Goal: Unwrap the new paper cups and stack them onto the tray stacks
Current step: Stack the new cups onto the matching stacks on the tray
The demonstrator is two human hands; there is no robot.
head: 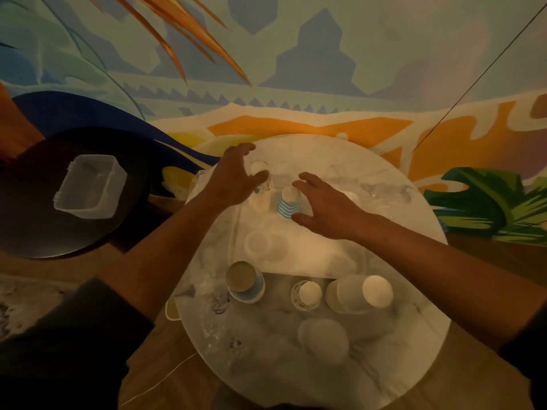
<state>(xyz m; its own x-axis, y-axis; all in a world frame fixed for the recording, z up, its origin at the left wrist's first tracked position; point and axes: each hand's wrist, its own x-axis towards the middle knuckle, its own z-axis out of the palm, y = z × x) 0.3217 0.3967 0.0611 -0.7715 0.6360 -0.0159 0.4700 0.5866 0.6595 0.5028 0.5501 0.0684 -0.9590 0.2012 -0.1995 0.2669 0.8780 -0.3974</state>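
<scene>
On the round marble table [414, 220] lies a white tray [296, 241]. At its far end stand a white cup stack [260, 184] and a blue-striped cup stack [288, 204], both upside down. My left hand [233, 176] hovers over the white stack, fingers spread, thumb near its top. My right hand [322, 202] is spread beside the blue-striped stack, thumb just at its base. Neither hand holds anything. Nearer me stand a blue-striped cup [245, 281] mouth-up, a patterned cup stack [306, 295] and a white stack [359, 292] lying over.
Clear plastic wrap [219, 306] lies crumpled on the table's left side. A clear plastic box [90, 186] sits on a dark round table [44, 232] at the left. A painted mural wall rises right behind the marble table. A white cable [165, 380] runs across the wooden floor.
</scene>
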